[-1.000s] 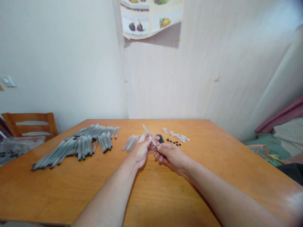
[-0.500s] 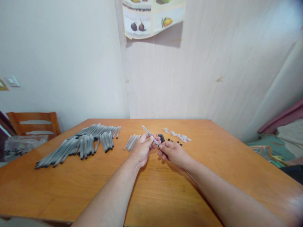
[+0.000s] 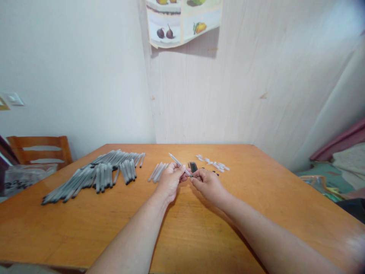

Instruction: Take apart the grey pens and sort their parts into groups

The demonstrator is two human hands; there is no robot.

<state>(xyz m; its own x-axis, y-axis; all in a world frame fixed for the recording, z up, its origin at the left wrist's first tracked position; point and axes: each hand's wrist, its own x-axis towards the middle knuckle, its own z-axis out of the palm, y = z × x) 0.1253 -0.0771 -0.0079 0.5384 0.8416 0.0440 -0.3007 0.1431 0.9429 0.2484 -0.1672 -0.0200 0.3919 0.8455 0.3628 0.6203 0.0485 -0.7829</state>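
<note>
It looks like a home: wooden chair (image 3: 40,141), fruit poster (image 3: 184,23), heaped cloth (image 3: 352,159) beside the table (image 3: 182,236).

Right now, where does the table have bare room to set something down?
Bare table lies between the pens, left arm and near edge, and from the right arm to the right edge. Crowded middle: left hand, right hand, held pen, tubes, refills, white pieces.

Clear plastic bag (image 3: 34,172), left edge of the frame: dark, character-like marks are seen on its lower part, but they are too blurred to be read.
Readable text: none can be made out.
</note>
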